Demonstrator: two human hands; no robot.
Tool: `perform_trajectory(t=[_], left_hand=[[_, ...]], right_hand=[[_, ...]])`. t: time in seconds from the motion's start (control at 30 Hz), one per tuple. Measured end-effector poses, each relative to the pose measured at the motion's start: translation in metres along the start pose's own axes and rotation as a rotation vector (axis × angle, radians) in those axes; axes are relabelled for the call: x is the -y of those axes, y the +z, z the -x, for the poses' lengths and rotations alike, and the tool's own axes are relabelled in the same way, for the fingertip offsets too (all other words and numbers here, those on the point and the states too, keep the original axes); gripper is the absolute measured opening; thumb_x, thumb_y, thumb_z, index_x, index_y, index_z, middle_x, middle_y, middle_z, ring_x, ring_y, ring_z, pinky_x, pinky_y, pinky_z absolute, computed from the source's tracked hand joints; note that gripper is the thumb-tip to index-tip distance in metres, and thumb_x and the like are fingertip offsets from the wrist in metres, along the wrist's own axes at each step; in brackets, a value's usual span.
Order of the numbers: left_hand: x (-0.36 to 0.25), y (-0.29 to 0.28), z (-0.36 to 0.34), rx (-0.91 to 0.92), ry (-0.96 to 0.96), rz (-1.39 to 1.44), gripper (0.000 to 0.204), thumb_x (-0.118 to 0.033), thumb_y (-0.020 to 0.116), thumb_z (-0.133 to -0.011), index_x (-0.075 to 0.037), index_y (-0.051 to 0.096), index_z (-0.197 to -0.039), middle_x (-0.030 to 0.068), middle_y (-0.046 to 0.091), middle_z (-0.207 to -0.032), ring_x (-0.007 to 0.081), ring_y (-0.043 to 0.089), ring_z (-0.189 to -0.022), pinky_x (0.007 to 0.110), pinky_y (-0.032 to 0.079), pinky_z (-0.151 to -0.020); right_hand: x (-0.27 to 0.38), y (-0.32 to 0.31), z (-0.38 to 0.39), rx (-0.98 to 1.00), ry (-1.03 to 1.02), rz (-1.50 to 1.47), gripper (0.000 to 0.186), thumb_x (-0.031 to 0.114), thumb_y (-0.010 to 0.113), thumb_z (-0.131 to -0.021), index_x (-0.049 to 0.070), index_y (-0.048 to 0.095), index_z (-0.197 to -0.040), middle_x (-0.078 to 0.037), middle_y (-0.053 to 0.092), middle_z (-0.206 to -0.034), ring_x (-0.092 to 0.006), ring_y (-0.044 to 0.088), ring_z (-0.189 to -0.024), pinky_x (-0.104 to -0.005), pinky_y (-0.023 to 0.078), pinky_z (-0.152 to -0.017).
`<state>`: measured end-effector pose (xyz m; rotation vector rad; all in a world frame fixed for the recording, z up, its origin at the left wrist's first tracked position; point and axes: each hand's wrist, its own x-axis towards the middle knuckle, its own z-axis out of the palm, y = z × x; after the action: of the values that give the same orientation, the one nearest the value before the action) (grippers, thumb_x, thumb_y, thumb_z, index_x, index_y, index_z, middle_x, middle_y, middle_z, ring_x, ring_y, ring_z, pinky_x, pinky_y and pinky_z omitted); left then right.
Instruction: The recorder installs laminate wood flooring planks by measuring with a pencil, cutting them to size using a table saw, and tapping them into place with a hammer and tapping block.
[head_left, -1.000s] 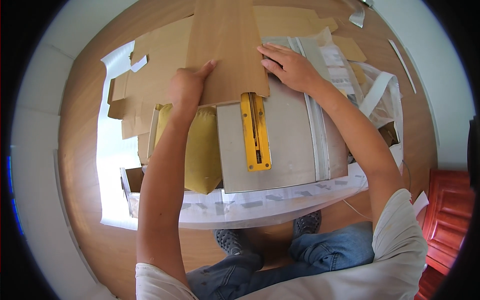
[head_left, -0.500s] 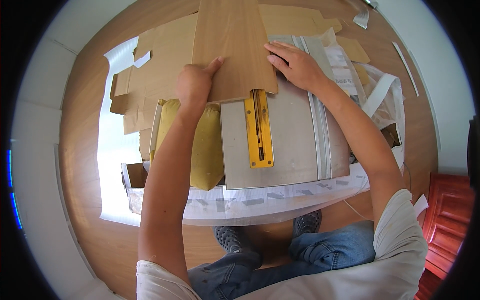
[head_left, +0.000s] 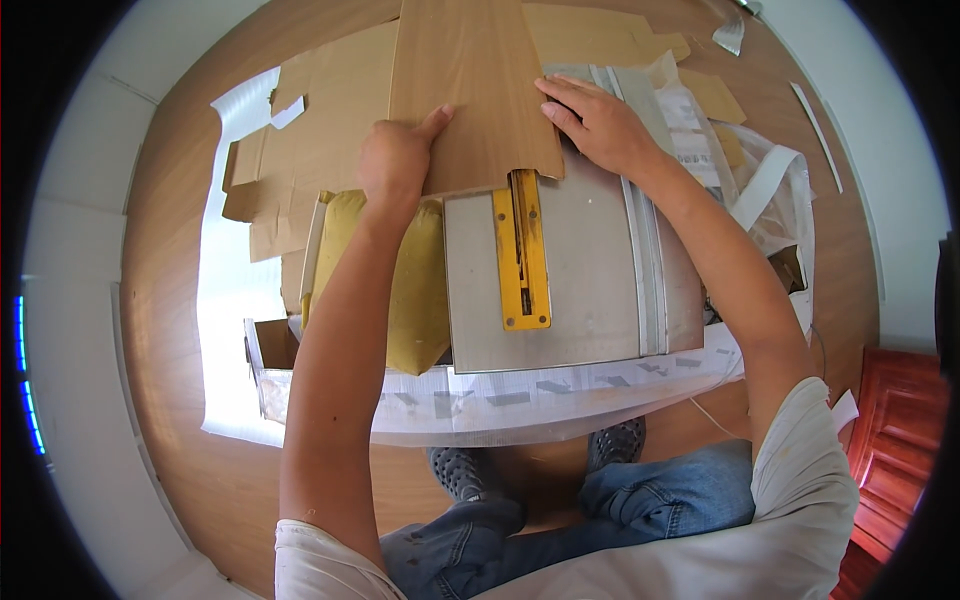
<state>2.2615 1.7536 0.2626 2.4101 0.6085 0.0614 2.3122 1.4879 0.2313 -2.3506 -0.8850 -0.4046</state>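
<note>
A long wooden board [head_left: 475,95] lies over the far part of a metal saw table [head_left: 590,270]. A narrow notch is cut into its near end, in line with the slot of a yellow insert plate [head_left: 523,290]. My left hand [head_left: 397,155] grips the board's left edge, thumb on top and the other fingers mostly hidden. Against the right edge, the outstretched fingertips of my right hand [head_left: 600,120] press lightly, its thumb a little apart from them. No blade shows; the board covers the far end of the slot.
Left of the saw table sits a yellowish padded bag [head_left: 418,300], partly behind my left forearm. Flattened cardboard [head_left: 325,120] spreads beyond it. Clear plastic sheeting [head_left: 785,215] bunches at the right, and a metal rail [head_left: 645,270] crosses the tabletop. A red panelled wooden piece [head_left: 900,430] stands at lower right.
The board has slid slightly away from me along the insert plate, both hands moving with it. The whole view has also shifted a little.
</note>
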Motion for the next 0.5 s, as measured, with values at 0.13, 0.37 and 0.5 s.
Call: perform_trajectory(t=[0.13,0.37,0.5], left_hand=[[-0.0009,0.0006,0.0003,0.009,-0.022,-0.036,0.07,-0.068,0.073,-0.08,0.003,0.073,-0.08,0.0208,0.074,-0.088,0.0358,0.07,-0.083,0.046,0.054,-0.074],[-0.0011,0.0034,-0.0012,-0.002,-0.031,-0.025,0.07,-0.068,0.074,-0.078,0.002,0.074,-0.08,0.0188,0.074,-0.088,0.0343,0.071,-0.082,0.045,0.054,-0.072],[-0.0029,0.0045,-0.0028,-0.004,-0.041,-0.013,0.07,-0.068,0.074,-0.078,0.001,0.074,-0.08,0.0182,0.074,-0.088,0.034,0.071,-0.081,0.045,0.054,-0.072]], right_hand=[[-0.0001,-0.0002,-0.0003,-0.006,-0.01,0.008,0.045,0.036,0.052,-0.104,0.004,0.061,-0.134,-0.017,0.061,-0.137,-0.0334,0.056,-0.128,-0.039,0.047,-0.106],[-0.0017,0.0012,-0.001,-0.002,0.0,0.0,0.045,0.036,0.051,-0.104,0.004,0.061,-0.135,-0.017,0.061,-0.138,-0.0329,0.055,-0.129,-0.0388,0.046,-0.107],[-0.0027,0.0019,-0.002,0.025,0.041,0.018,0.043,0.034,0.051,-0.105,0.007,0.059,-0.138,-0.015,0.059,-0.142,-0.0304,0.053,-0.133,-0.0379,0.044,-0.11]])
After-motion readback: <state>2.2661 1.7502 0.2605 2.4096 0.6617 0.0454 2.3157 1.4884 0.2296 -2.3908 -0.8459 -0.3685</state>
